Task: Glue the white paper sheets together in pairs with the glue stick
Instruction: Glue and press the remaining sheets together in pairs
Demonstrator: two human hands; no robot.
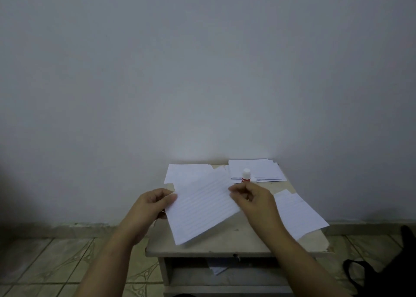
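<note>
So there's a small beige table (236,244) shoved up against a plain pale wall (202,71), its top pretty chipped and worn at the edges. Under the top is an open shelf (225,274) with a scrap of something pale lying in it. The floor (45,269) is patterned tile. Some black bag (387,272) sits at the lower right, straps showing.

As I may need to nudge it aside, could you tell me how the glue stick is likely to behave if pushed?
The glue stick stands upright, tall and narrow, so it would probably tip. Being round, it may then roll across the table.
</note>
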